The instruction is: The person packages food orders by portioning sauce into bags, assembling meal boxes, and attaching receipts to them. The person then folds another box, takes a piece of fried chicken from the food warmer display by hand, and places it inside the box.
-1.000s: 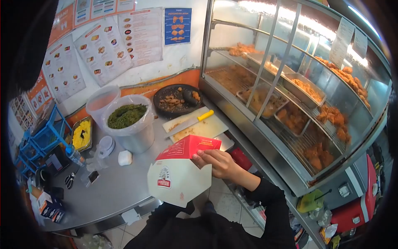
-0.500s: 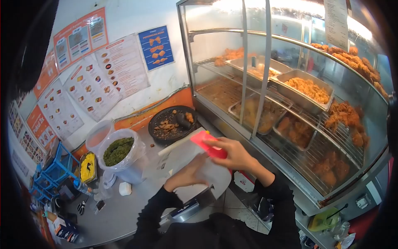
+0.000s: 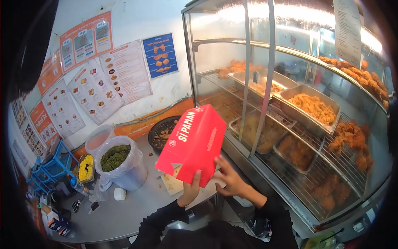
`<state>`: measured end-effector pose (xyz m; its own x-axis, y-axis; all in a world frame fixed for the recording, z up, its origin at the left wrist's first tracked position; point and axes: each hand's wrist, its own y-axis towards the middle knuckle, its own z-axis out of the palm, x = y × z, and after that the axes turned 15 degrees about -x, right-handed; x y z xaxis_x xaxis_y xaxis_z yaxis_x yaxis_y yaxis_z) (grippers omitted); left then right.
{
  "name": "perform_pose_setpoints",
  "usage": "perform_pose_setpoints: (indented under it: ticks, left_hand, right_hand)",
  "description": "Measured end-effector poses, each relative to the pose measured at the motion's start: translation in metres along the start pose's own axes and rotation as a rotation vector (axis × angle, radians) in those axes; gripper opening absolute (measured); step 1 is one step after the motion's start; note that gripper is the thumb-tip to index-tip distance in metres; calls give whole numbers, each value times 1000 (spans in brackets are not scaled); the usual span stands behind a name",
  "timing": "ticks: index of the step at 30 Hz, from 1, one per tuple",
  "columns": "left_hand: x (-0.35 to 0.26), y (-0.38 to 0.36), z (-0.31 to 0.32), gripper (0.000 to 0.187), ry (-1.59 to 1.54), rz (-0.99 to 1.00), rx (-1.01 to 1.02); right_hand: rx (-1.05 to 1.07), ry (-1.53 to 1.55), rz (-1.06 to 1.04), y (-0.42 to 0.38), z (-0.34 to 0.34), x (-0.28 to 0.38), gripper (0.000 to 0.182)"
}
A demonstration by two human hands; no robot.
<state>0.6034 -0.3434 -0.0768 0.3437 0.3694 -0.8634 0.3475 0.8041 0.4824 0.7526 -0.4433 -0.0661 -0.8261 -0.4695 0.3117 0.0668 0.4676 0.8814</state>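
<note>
**A:** ok so where's the box at, and what are the hands doing?

**B:** The red cardboard food box [image 3: 195, 143] is up in the air over the near edge of the tabletop [image 3: 141, 211], tilted, with the "SI PAMAN" lettering running up its side. The left hand [image 3: 190, 191] is pinching the bottom end, thumb on the red outside, other fingers mostly hidden. The right hand [image 3: 231, 181] has its fingers spread at the lower right edge. Honestly can't tell how firmly it's touching.

**A:** What's sitting behind it?

**B:** A cutting board [image 3: 172, 183], mostly covered from this angle, with crumbs on it. Just past that there's a dark stone mortar [image 3: 151, 141] with brown bits inside, also partly blocked by the box.

**A:** And off to the left?

**B:** Plastic-lined bucket [image 3: 132, 176] holding dark green shredded leaves [image 3: 115, 157], a small white block [image 3: 120, 194] near its base, then some yellow food [image 3: 86, 167] in a tray and scissors [image 3: 76, 205] closer in.

**A:** That's fried chicken on the right, yeah?

**B:** Yep, fried chicken [image 3: 350, 139] on racks in a lit glass display cabinet [image 3: 270, 89]. Blue "POTONGAN AYAM" poster [image 3: 161, 56] on the wall too.
</note>
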Motion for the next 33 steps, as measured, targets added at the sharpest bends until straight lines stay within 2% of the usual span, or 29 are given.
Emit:
perform_pose_setpoints:
  ticks: [4,8,12,15,17,18,21,24,27,28,31,33]
  left_hand:
    - [-8,5,6,23,-232,-150,-102]
    - [-16,6,7,27,-350,-238,-102]
    - [-27,30,-11,32,-375,-186,-136]
    - [-44,53,-28,37,-635,-402,171]
    - [8,64,-32,40,-978,-481,392]
    - [26,64,-36,41,-1150,-507,495]
    - [-39,54,-31,41,-872,-546,304]
    - [-62,37,-40,40,-747,-392,238]
    - [-93,26,-74,38,-512,-228,303]
    - [-112,21,-86,31,-429,-185,296]
    - [-110,8,-122,29,-134,-50,354]
    - [-115,-5,-139,24,-210,-59,256]
  right_hand:
    - [-39,-250,-376,-9,11,-19,32]
    - [-181,-301,-478,-4,18,-13,27]
    - [54,-179,-319,12,6,12,30]
    - [156,86,-103,30,-10,48,32]
    - [173,366,4,42,-12,65,32]
    - [227,429,119,43,-16,68,38]
    - [-410,725,528,27,7,74,44]
    - [-486,384,97,42,13,83,45]
    - [-160,-296,-361,72,7,130,39]
    - [-101,-435,-416,78,11,145,38]
    - [3,-519,-423,75,36,162,37]
    - [-72,-437,-402,69,64,168,36]
